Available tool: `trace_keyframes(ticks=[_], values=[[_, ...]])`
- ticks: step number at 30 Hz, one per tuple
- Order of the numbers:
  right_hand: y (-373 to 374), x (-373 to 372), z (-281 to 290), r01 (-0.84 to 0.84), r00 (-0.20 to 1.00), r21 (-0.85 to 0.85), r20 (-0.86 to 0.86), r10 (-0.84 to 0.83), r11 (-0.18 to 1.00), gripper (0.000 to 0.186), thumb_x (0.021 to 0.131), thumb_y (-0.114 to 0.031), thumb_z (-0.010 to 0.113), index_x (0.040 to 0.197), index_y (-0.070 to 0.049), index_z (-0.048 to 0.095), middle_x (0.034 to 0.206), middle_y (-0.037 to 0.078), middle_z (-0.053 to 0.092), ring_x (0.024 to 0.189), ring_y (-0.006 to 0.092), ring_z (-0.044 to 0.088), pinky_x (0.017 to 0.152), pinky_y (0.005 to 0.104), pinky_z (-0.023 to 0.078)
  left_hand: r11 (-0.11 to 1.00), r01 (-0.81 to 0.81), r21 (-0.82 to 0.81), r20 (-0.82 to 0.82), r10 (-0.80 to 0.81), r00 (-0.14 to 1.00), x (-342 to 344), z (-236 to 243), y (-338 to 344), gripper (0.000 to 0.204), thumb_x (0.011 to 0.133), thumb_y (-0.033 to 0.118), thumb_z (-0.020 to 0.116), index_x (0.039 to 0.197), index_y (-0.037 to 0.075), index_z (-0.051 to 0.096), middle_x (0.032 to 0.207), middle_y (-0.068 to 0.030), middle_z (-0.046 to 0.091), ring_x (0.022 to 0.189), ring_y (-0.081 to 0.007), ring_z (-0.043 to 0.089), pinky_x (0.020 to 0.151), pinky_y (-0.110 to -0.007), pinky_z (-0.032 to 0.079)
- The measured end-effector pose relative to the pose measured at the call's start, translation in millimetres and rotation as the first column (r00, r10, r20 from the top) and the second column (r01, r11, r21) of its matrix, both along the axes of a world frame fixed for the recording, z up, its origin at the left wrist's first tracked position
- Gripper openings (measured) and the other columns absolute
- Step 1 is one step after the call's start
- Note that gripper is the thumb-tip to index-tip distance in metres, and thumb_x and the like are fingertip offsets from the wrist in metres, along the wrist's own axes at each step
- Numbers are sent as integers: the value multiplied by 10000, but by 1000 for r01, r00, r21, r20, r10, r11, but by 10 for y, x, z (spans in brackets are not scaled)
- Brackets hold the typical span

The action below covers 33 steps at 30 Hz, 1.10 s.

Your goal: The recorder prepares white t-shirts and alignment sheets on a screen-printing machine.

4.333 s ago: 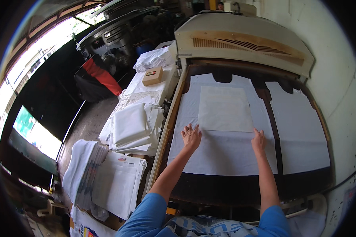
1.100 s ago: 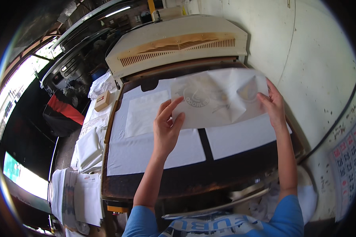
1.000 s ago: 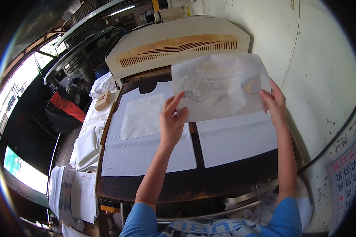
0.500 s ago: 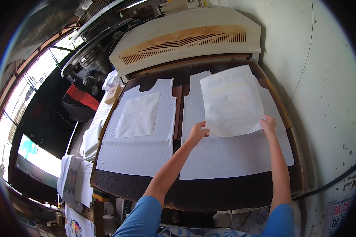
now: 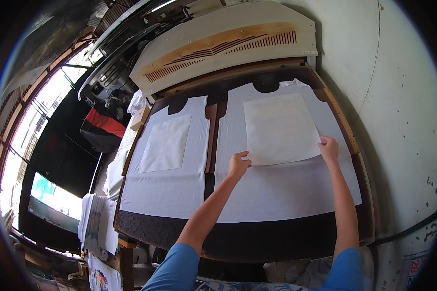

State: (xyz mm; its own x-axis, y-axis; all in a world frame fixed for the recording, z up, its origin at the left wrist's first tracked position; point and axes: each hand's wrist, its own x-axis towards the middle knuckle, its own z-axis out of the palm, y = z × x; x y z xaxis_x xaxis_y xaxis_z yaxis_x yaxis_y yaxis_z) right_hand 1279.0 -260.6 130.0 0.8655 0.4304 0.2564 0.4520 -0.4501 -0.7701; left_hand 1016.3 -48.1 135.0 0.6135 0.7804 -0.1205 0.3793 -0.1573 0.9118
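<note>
While the left hand and right hand pinch a white sheet, fabric beneath, red-numbered calendar

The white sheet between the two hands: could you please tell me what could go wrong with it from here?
The white sheet could settle crooked or wrinkled, since its lower edge bows between the left hand and the right hand. It might also drag the pale fabric piece beneath it, whose rumpled far corner may crease if pressed.
</note>
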Motion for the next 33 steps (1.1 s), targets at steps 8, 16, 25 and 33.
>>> trace_keyframes(ticks=[8, 16, 25, 33], values=[[118, -107, 3, 42, 997, -105, 73, -34, 994, 260, 662, -80, 624, 916, -26, 629, 786, 153, 625, 744, 292, 607, 653, 360, 473, 998, -6, 70, -24, 8, 1000, -75, -61, 77, 412, 671, 5, 563, 1079, -43, 542, 1021, -150, 584, 681, -184, 633, 595, -246, 492], [42, -145, 85, 108, 987, -204, 135, -81, 973, 219, 680, -99, 626, 893, -50, 616, 859, 128, 598, 786, 289, 585, 674, 370, 463, 923, 8, 386, -123, 43, 991, -53, -135, 62, 353, 666, 53, 578, 1018, 48, 600, 1033, -164, 546, 699, -212, 611, 639, -309, 486], [74, -159, -214, 81, 919, -438, 381, 103, 895, 185, 706, -100, 559, 858, -136, 657, 923, 153, 587, 911, 312, 539, 783, 389, 437, 670, 203, 714, -387, 137, 912, -324, -110, -190, 327, 718, 260, 564, 1030, 164, 589, 1195, -112, 430, 1141, -274, 354, 893, -465, 315], [6, -445, -90, 77, 919, -571, 359, 163, 818, 170, 747, -95, 532, 870, -86, 649, 969, 144, 548, 904, 301, 537, 758, 370, 446, 720, 264, 642, -459, 85, 884, -396, -68, -323, 367, 793, 320, 486, 1067, 88, 558, 1295, -138, 337, 1278, -285, 165, 999, -504, 176]])
